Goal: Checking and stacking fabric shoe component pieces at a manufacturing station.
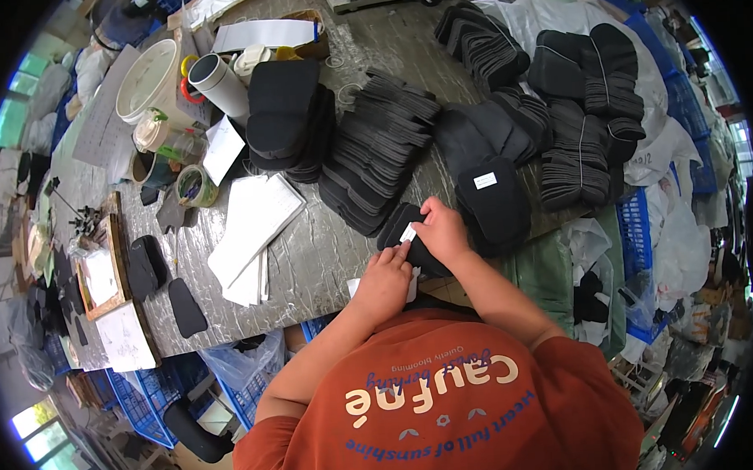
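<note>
Orange shirt fills the foreground, both forearms reaching up from it to a black pad at the table's near edge. Right hand pinches a small white label between thumb and forefinger, while the left hand, fingers together, presses a fingertip just below it. One pad just right of the fingers already carries a label; the stacks beyond the fingertips look unlabelled, so most seems left.
</note>
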The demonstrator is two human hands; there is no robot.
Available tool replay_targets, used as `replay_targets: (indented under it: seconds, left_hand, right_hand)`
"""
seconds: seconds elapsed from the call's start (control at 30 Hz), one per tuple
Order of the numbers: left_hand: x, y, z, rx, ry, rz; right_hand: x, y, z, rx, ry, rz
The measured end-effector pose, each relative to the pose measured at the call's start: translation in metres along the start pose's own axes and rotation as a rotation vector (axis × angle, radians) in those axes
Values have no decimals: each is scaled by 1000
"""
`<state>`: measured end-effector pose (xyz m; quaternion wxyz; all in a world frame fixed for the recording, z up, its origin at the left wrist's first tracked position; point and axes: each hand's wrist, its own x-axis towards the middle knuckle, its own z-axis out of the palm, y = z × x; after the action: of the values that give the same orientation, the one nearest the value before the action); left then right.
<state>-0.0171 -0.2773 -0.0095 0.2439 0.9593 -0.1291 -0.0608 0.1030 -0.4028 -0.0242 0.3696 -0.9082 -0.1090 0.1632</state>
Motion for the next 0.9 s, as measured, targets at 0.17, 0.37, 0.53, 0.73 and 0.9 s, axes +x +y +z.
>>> replay_targets:
  seconds: [0.17,0.37,0.53,0.73,0.9]
  left_hand:
    - [-3,-2,-4,-44,-4,-6]
    - [-10,-12,2,-37,34,-49]
    - [-9,-19,5,-91,89,-47]
    - [-2,-20,-6,-553,291,-184]
    - [5,-13,-14,-631,386,-215]
  right_hand:
    - [10,16,3,-158,286,-407]
    - [14,12,-14,112,128,-183]
    - [20,5,-81,97,297,-215]
    - [6,-4,-98,-149,467,-427]
    - [-26,-1,-21,640,-373,10]
